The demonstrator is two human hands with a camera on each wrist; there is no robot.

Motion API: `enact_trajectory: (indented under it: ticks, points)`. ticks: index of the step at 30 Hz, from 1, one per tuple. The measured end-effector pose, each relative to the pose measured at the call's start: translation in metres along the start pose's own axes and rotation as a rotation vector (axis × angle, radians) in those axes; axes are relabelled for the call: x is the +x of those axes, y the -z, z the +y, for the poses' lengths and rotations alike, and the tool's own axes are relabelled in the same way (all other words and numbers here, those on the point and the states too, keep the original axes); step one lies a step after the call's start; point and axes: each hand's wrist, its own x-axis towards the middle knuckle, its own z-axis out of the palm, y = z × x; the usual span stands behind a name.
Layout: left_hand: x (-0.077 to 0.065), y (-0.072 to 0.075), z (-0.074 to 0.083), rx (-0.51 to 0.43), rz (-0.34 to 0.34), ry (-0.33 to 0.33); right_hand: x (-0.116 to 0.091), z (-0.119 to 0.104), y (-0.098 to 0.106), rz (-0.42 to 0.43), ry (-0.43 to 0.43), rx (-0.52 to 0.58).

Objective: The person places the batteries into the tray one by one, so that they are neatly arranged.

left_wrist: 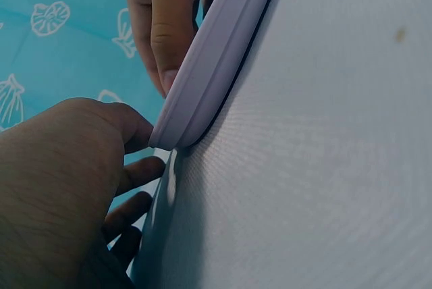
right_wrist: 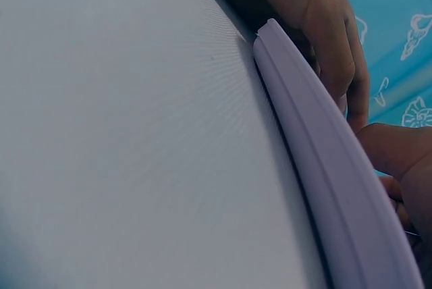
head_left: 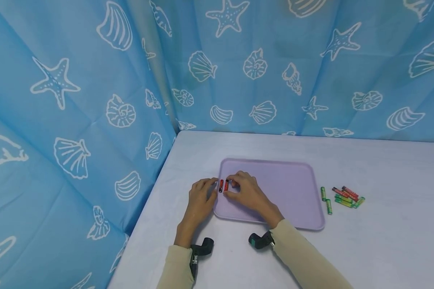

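Two small red-and-black batteries stand side by side near the left rim of a lilac tray (head_left: 282, 192) in the head view. My right hand (head_left: 247, 192) pinches the right-hand battery (head_left: 226, 185) lengthwise, with thumb at its near end and a fingertip at its far end. Beside the other battery (head_left: 221, 186), my left hand (head_left: 200, 202) rests at the tray's left edge, thumb and fingers spread apart; whether they touch that battery cannot be told. Both wrist views show the hands (left_wrist: 172, 25) (right_wrist: 412, 161) at the tray's rim, which hides the batteries.
Right of the tray, two green batteries (head_left: 323, 194) (head_left: 329, 206) lie near its rim. Farther right is a loose pile of red batteries (head_left: 350, 192) and green batteries (head_left: 343, 200). A white cloth (head_left: 390, 233) covers the table; blue shell-patterned curtains (head_left: 238, 88) hang behind and at left.
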Motion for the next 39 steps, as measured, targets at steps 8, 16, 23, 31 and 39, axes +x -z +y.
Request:
enact_trajectory:
  ticks: [8, 16, 23, 31, 39]
  points:
    - [0.0, -0.001, 0.0, 0.01, -0.001, 0.015, 0.003, 0.003, -0.004, -0.004, 0.003, -0.013]
    - [-0.003, -0.01, 0.005, -0.004, -0.034, 0.019, -0.009, 0.009, 0.007, -0.038, -0.006, -0.041]
    - [0.0, -0.003, 0.005, -0.004, -0.027, 0.065, -0.027, 0.009, 0.046, -0.028, 0.05, -0.078]
    - [0.002, -0.002, 0.005, -0.009, -0.029, 0.061, -0.07, 0.032, 0.098, 0.068, 0.08, -0.138]
    - [-0.001, -0.003, 0.006, -0.016, -0.023, 0.07, -0.103, 0.06, 0.124, 0.157, 0.057, -0.166]
